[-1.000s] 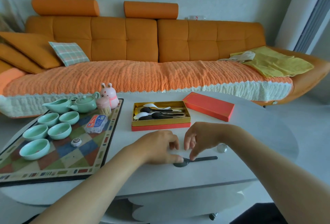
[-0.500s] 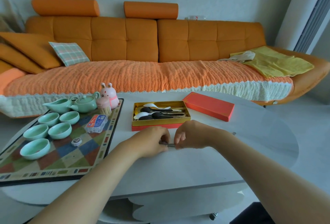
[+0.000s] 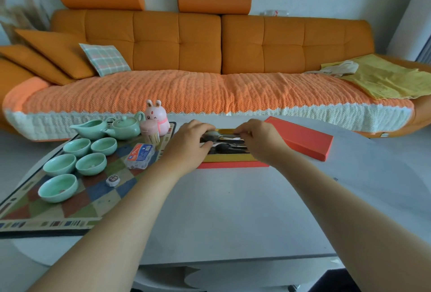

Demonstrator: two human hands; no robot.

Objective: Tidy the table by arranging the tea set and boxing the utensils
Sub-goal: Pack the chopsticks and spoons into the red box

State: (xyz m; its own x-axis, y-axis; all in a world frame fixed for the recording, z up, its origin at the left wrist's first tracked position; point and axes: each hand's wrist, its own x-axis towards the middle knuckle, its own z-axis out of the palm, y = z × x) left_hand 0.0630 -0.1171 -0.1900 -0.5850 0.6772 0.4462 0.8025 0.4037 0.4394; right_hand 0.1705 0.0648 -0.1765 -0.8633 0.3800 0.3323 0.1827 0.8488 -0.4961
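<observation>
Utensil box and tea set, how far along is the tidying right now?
Mostly done: five cups, the teapot and the pitcher sit grouped on the patterned mat, and several spoons already lie in the utensil box. In hand: the left hand and right hand are over the box, apparently settling a utensil. Left: the red lid lies beside it, not yet fitted.

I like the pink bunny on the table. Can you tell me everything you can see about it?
The pink bunny is a small rounded figurine that looks like smooth plastic. It has two short ears with orange insides, a red dot on its forehead, one eye winking and a darker pink band around its body. It stands upright at the far edge of the checkered mat, right behind the pink toothpick holder.
</observation>
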